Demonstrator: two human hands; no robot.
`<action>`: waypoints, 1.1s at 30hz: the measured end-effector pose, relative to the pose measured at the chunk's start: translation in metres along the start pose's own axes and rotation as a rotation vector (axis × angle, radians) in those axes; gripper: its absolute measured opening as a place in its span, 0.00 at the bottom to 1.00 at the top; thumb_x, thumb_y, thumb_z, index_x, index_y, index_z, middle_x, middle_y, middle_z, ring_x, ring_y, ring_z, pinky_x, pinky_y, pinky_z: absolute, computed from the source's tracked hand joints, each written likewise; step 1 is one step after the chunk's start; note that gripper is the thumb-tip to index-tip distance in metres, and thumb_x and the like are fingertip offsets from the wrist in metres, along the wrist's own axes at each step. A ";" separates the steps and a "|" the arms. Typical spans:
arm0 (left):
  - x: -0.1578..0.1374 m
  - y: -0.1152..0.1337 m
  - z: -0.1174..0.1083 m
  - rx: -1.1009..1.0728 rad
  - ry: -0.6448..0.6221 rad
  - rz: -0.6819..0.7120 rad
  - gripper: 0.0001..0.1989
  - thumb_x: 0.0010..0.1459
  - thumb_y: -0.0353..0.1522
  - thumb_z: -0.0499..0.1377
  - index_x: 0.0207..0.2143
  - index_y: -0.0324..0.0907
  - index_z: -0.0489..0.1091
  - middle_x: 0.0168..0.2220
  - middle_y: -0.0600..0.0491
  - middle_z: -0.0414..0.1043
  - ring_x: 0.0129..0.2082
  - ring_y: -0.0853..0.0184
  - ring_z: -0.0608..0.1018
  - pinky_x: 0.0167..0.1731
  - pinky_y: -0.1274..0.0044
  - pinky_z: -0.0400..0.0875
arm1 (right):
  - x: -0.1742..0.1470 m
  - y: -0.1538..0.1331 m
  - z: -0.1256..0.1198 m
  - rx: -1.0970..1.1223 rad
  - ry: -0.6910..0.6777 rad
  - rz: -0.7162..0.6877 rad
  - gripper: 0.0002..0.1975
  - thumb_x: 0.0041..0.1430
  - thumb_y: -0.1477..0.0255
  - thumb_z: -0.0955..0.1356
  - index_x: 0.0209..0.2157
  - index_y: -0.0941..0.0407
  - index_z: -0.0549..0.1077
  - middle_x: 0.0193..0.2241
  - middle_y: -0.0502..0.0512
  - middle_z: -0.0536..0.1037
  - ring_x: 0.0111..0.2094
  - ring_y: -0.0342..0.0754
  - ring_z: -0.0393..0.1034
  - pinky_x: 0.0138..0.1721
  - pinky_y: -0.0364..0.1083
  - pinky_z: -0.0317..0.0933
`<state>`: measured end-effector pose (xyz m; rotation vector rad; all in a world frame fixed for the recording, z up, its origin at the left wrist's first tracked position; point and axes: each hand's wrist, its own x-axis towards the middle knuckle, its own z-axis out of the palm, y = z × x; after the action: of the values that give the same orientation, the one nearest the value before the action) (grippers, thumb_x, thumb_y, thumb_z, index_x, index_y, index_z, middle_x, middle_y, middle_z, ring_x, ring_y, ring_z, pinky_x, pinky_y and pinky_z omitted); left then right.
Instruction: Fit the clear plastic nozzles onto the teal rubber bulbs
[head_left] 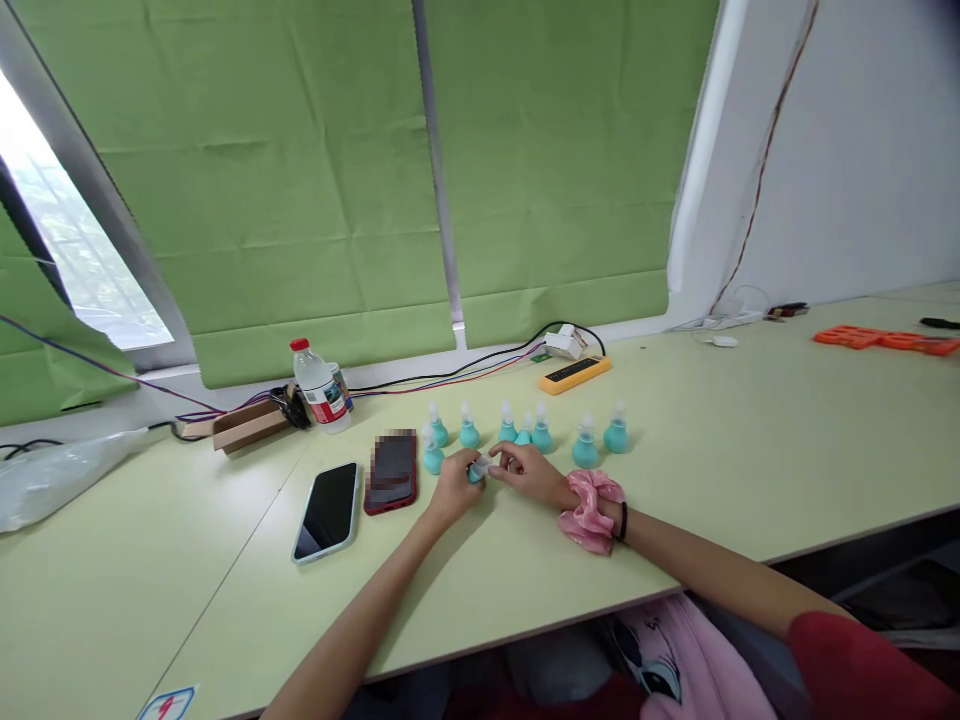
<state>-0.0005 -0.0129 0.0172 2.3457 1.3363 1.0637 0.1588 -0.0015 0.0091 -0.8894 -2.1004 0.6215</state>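
Note:
My left hand (454,487) is closed around a small teal bulb-shaped bottle (475,473), tilted with its top toward the right. At that end, the thumb and fingers of my right hand (536,475) pinch the bottle's translucent top (484,462). Whether the top is loose or attached cannot be made out. Just beyond my hands stand several like bottles, each teal below with a pale, pointed top, among them one bottle (433,458) by my left hand and another bottle (585,450) farther right.
Two phones lie left of my hands, a red-cased phone (391,472) and a pale-cased phone (327,512). Behind them are a red-capped water bottle (321,388) and an open cardboard box (255,426). A yellow-edged device (576,375) and cables lie near the window; orange pieces (885,340) sit far right.

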 end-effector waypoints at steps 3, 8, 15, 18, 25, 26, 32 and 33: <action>0.002 0.002 0.000 -0.336 0.048 -0.088 0.06 0.39 0.27 0.55 0.25 0.37 0.62 0.24 0.55 0.65 0.25 0.71 0.68 0.25 0.80 0.62 | 0.003 0.001 0.002 0.242 -0.067 0.089 0.20 0.46 0.61 0.65 0.40 0.57 0.63 0.22 0.48 0.67 0.17 0.36 0.59 0.17 0.37 0.53; 0.003 -0.002 0.000 -0.592 0.063 -0.240 0.11 0.35 0.29 0.60 0.24 0.37 0.62 0.23 0.56 0.65 0.26 0.71 0.68 0.26 0.80 0.63 | 0.005 0.007 0.005 0.538 -0.124 0.205 0.20 0.43 0.61 0.66 0.35 0.60 0.66 0.22 0.51 0.69 0.18 0.39 0.63 0.18 0.40 0.60; 0.001 -0.010 0.002 -0.831 0.035 -0.421 0.12 0.34 0.31 0.62 0.25 0.36 0.65 0.23 0.55 0.65 0.23 0.72 0.68 0.23 0.80 0.62 | 0.001 0.010 0.007 0.575 -0.168 0.239 0.21 0.38 0.64 0.69 0.35 0.60 0.68 0.20 0.49 0.68 0.18 0.40 0.64 0.20 0.42 0.62; 0.001 -0.009 0.004 -0.882 0.013 -0.461 0.12 0.35 0.31 0.62 0.24 0.36 0.64 0.22 0.54 0.65 0.22 0.72 0.69 0.23 0.80 0.63 | -0.001 0.008 0.012 0.485 -0.123 0.141 0.16 0.39 0.66 0.69 0.31 0.61 0.70 0.20 0.49 0.68 0.19 0.39 0.63 0.22 0.40 0.60; 0.002 -0.005 0.001 -0.470 0.044 -0.246 0.06 0.45 0.33 0.52 0.23 0.38 0.63 0.20 0.55 0.64 0.20 0.72 0.67 0.24 0.80 0.61 | 0.007 0.009 0.003 0.588 -0.009 0.226 0.15 0.39 0.65 0.69 0.28 0.62 0.71 0.18 0.50 0.69 0.16 0.38 0.61 0.19 0.40 0.58; 0.002 -0.004 0.000 -0.340 0.019 -0.199 0.06 0.46 0.32 0.51 0.23 0.38 0.63 0.19 0.55 0.64 0.20 0.72 0.67 0.23 0.80 0.60 | 0.008 0.010 -0.001 0.629 0.010 0.252 0.15 0.38 0.65 0.69 0.28 0.62 0.71 0.18 0.50 0.69 0.17 0.39 0.62 0.19 0.41 0.58; -0.007 0.010 -0.003 0.329 -0.119 -0.102 0.09 0.47 0.32 0.49 0.32 0.39 0.63 0.23 0.52 0.67 0.25 0.66 0.70 0.23 0.79 0.56 | 0.009 0.012 -0.011 0.846 -0.066 0.339 0.15 0.39 0.68 0.70 0.30 0.62 0.71 0.21 0.51 0.70 0.20 0.39 0.64 0.23 0.42 0.60; -0.008 0.012 -0.004 0.384 -0.132 -0.103 0.12 0.48 0.33 0.48 0.36 0.39 0.61 0.23 0.52 0.67 0.25 0.64 0.70 0.23 0.78 0.56 | 0.009 0.011 -0.011 0.849 -0.089 0.329 0.15 0.39 0.68 0.70 0.30 0.62 0.71 0.20 0.51 0.70 0.20 0.40 0.64 0.23 0.42 0.60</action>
<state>0.0022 -0.0269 0.0222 2.5195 1.7130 0.6547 0.1678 0.0135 0.0122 -0.6984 -1.5088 1.5881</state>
